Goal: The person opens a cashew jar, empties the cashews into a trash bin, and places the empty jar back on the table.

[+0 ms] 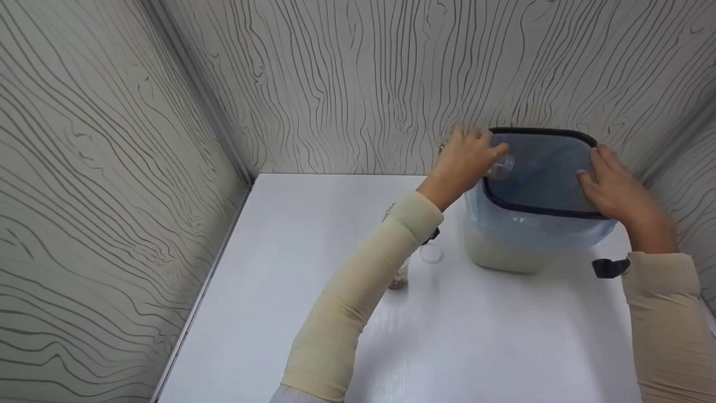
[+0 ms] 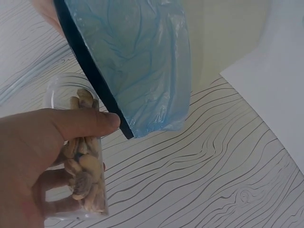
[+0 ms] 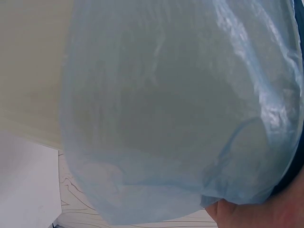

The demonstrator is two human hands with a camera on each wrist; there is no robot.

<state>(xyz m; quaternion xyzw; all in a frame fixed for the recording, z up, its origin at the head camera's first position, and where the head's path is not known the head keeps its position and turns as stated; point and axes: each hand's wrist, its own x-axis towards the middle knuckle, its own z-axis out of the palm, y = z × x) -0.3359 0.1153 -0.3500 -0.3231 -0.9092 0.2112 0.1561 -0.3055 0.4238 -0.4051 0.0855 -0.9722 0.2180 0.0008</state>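
My left hand (image 1: pixel 465 159) grips a clear plastic jar (image 1: pixel 503 167) at the left edge of the bin's mouth. The left wrist view shows beige and brown nut-like pieces (image 2: pixel 88 173) inside the jar, fingers curled round it. In the head view the jar leans with its mouth over the bin's opening. A pale trash bin (image 1: pixel 503 254) with a dark rim (image 1: pixel 551 212) stands at the back right, lined with a blue plastic bag (image 1: pixel 537 230). My right hand (image 1: pixel 621 187) holds the rim's right side, thumb inside. In the right wrist view the bag hides most of that hand.
Partly behind the left sleeve stands another clear container (image 1: pixel 399 277) with brownish contents. A round clear lid (image 1: pixel 430 253) lies beside it on the white table (image 1: pixel 268 268). Patterned walls (image 1: pixel 335 84) close in the back and sides.
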